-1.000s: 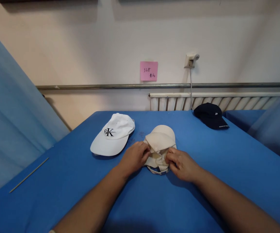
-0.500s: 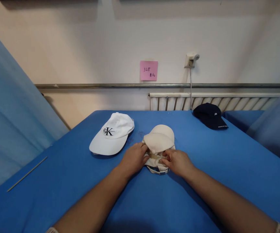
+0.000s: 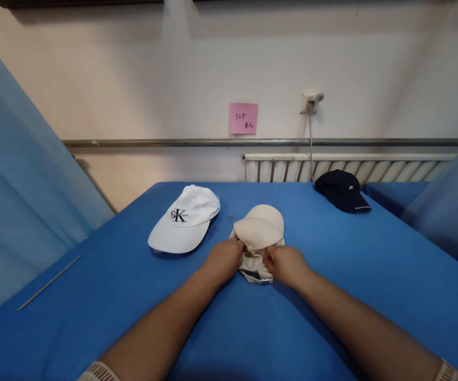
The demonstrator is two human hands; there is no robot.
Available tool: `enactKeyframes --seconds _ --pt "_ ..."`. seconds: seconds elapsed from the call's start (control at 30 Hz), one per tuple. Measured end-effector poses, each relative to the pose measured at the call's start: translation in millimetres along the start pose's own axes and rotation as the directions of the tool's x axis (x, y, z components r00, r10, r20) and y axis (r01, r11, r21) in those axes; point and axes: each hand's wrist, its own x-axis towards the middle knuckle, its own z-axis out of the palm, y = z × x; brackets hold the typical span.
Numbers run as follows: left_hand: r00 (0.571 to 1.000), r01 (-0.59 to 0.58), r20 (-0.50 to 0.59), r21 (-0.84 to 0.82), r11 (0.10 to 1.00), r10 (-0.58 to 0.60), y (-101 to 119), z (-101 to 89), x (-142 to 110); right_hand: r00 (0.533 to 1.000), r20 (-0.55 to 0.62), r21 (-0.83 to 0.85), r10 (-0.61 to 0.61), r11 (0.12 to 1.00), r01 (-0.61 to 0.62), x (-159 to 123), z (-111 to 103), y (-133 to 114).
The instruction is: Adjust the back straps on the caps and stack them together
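A beige baseball cap [image 3: 263,225] lies at the middle of the blue-covered table, its brim away from me and its crown folded inward. The strap and buckle end is nearest to me. My left hand [image 3: 224,259] is closed at the cap's left side, fingertips tucked into the fold and partly hidden. On the opposite side, my right hand [image 3: 288,263] is closed on the fabric too, its fingertips also out of sight. Left of the beige cap sits a white cap [image 3: 185,219] with black letters on its front.
A dark navy cap [image 3: 342,191] rests at the far right corner of the blue table [image 3: 229,333]. One thin stick [image 3: 49,283] lies at the left. Blue curtains [image 3: 23,185] hang on both sides. Behind the table are a metal rail [image 3: 189,143], a radiator [image 3: 288,169] and a plugged-in cord [image 3: 311,148].
Both hands have curled tighter, with the thumbs and fingers pushed in at the cap's folded sides. The cap itself has barely moved. My view has shifted slightly.
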Motion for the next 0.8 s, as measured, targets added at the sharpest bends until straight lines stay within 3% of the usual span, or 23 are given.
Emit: enactKeyframes --seconds 0.13,0.3,0.47,0.6,0.8 --pt "0.993 0.006 -0.119 -0.150 0.989 -0.024 0 -10.3 -4 0.989 -0.146 0.086 0.003 0.996 0.009 -2 3 4" --pt "0.944 -0.109 -0.328 -0.400 0.910 -0.031 4 -25.2 -10 0.918 -0.394 0.237 -0.035 0.962 0.139 -6 1 12" --pt "0.949 -0.228 -0.304 -0.474 0.850 0.085 15 -24.1 -14 0.905 -0.426 0.362 -0.002 0.916 0.173 -6 5 9" --pt "0.955 -0.236 -0.275 -0.461 0.856 0.115 18 -21.1 -15 0.894 -0.446 0.403 0.031 0.899 0.170 -6 8 7" --pt "0.943 -0.207 -0.323 -0.365 0.908 0.085 18 -24.7 -18 0.779 -0.627 0.328 -0.022 0.899 0.289 -15 -3 12"
